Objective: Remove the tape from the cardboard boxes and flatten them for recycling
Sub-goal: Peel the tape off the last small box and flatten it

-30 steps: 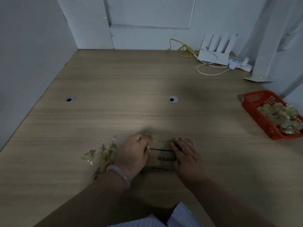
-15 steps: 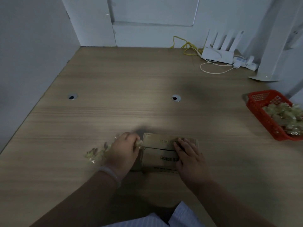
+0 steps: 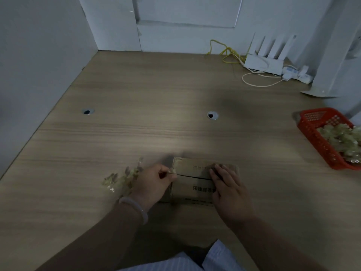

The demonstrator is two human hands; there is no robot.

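Peeling stage: left hand (image 3: 154, 182) pinches clear tape end (image 3: 173, 171) at 9 o'clock edge of small brown cardboard box (image 3: 193, 185), at 6 o'clock on table (image 3: 175, 94); right hand (image 3: 226, 187), fingers straight, pins it. Next, likely: steady pull.

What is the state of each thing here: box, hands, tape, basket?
cardboard box: on the table, flaps closed, not flattened.
left hand: pinches tape at the box's left end.
right hand: flat, presses the box top.
tape pile: crumpled, on the table beside the left hand.
red basket: partly filled with crumpled tape.
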